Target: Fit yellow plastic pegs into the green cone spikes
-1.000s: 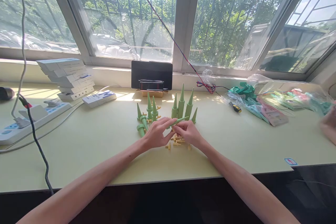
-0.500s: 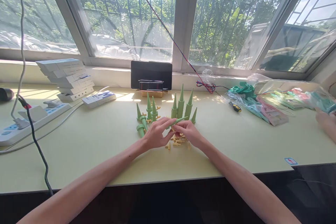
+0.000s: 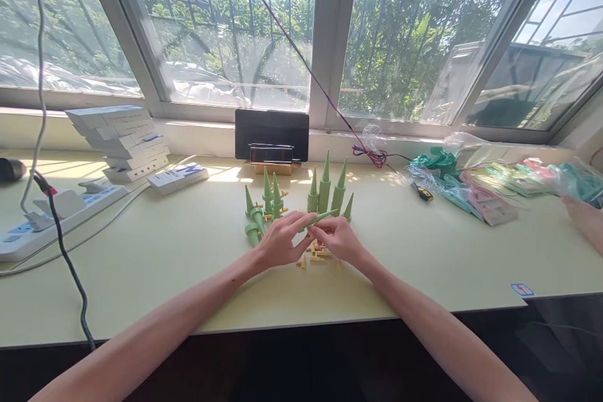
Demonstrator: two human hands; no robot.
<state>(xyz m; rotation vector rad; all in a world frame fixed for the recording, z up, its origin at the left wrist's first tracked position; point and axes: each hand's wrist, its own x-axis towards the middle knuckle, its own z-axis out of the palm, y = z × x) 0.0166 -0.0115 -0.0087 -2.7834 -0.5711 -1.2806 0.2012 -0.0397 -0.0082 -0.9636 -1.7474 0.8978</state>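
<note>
1. L hand [image 3: 281, 240]: grip closed on one green spike [image 3: 324, 216]; fingers bent over it.
2. Held spike: located btwn both hands, above the bench [image 3: 188, 282], tilted, tip up & toward R.
3. R hand [image 3: 340, 240]: fingertips pinched together just beside the spike's lower end; cannot tell if grip holds a small part, contact pt. too small.
4. Yellow fittings [image 3: 318, 257]: loose pile on bench, below & btwn hands; some T-shaped.
5. R-side spike grp. [image 3: 325, 193]: 4 pcs., pts. up, directly behind R hand.
6. L-side spike grp. [image 3: 267, 193]: beyond L hand, some upright, others tilted; yellow fittings at several bases.
7. Rear ctr.: dark tablet [image 3: 272, 122] upright in holder, near window.
8. L side: stack of white boxes [image 3: 127, 144], single box [image 3: 178, 178] in front, pwr. strip [image 3: 106, 196] w/ cables.
9. R side: yellow-blk. tool [image 3: 423, 193] beside plastic bags [image 3: 492, 204]; co-worker's hand [image 3: 585, 217] at far R edge, blurred, next to bags.
</note>
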